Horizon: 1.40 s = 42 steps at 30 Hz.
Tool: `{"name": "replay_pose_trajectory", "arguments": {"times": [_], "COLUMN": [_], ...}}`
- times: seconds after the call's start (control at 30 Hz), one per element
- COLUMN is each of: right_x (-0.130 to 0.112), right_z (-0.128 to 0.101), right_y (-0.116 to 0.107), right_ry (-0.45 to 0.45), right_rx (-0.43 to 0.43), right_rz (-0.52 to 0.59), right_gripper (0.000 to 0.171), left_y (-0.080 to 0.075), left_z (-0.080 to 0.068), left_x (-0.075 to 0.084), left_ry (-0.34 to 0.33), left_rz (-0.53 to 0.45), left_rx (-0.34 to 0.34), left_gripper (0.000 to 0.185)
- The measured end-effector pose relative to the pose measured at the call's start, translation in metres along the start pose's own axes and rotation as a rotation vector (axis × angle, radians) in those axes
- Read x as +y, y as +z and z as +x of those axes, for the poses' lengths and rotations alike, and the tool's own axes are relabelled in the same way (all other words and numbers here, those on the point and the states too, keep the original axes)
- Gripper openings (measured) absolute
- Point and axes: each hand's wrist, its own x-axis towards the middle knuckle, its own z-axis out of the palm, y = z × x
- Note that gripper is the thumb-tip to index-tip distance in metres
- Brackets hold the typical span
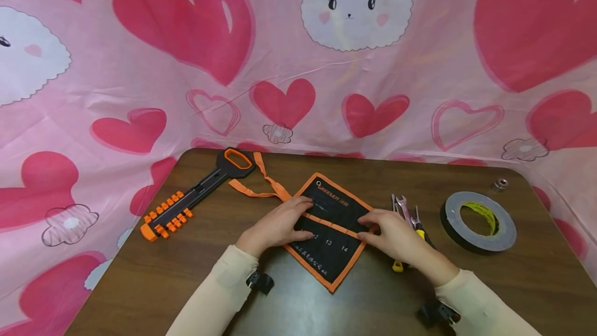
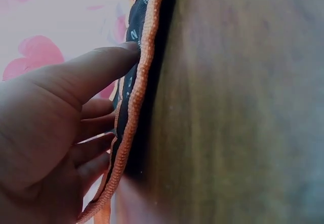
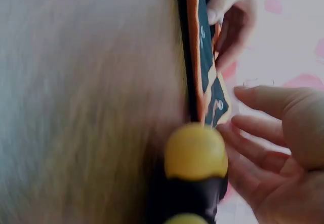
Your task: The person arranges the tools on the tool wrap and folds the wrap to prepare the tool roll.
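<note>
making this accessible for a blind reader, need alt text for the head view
Both hands, left hand and right hand, press flat on a black, orange-trimmed tool pouch on a brown table. Tape roll and wrenches lie right, socket rail left.

Left hand (image 1: 280, 219) and right hand (image 1: 389, 232) — fingers extended, pressing down.

A black fabric tool pouch with orange trim (image 1: 332, 227) is lying flat, corners pointing toward twelve and six o'clock. Its orange ribbon (image 1: 261, 183) is trailing toward ten o'clock.
</note>
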Motion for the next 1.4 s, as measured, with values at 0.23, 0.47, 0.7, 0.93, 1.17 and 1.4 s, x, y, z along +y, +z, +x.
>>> {"name": "replay_pose_trajectory", "arguments": {"times": [0.23,0.47,0.7,0.93,1.17,1.4], "right_x": [0.010,0.016,0.024,0.026,0.028,0.030], "right_z": [0.009,0.024,0.042,0.046,0.043,0.040], "right_y": [-0.008,-0.016,-0.015,-0.009,-0.006,-0.005], "right_ry": [-0.004,-0.034,-0.046,-0.043,-0.043,-0.076], "right_rx": [0.017,0.024,-0.140,-0.205,-0.179,-0.143], "right_rz": [0.003,-0.008,0.020,-0.020,-0.021,-0.016], "right_gripper": [0.038,0.043,0.052,0.047,0.046,0.040], "left_y": [-0.011,-0.011,-0.003,0.003,0.006,0.005], "left_z": [-0.016,-0.034,-0.046,-0.048,-0.048,-0.047], "left_x": [0.020,0.034,0.041,0.041,0.038,0.031], "left_ry": [-0.081,-0.172,-0.208,-0.187,-0.184,-0.175], "left_rz": [0.035,0.038,0.087,0.137,0.137,0.094], "left_rx": [0.060,0.147,0.135,0.145,0.128,0.109], "left_gripper": [0.073,0.067,0.071,0.072,0.074,0.074]}}
